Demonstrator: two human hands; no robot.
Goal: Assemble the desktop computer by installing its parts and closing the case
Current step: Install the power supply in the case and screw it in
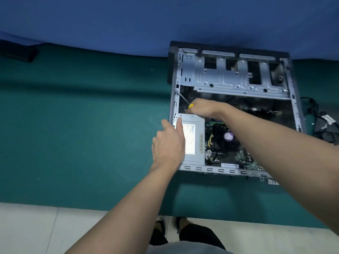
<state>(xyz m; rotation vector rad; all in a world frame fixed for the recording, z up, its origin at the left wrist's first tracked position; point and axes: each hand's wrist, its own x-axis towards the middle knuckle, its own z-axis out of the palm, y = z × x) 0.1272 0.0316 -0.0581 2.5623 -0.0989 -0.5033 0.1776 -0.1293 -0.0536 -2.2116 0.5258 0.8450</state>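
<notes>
- A computer case (220,170) is laid on its side, open, on the green counter (82,125), towards the far right.
- A grey power supply (197,136) is seated in the case's near-left corner, beside the motherboard (231,153) and its cooler fan (227,136).
- A metal drive cage (238,79) is seen across the far part of the case.
- A yellow-handled screwdriver (190,105) is held by the right hand (203,108), its grip clamped round the handle; the shaft is angled up towards the case's left wall.
- The left hand (168,142) is kept with its grip apart, fingers straight, the forefinger laid on the power supply's left edge.
- A bundle of cables (322,121) is seen just right of the case.
- A dark flat object (16,52) is seen at the counter's far left.
</notes>
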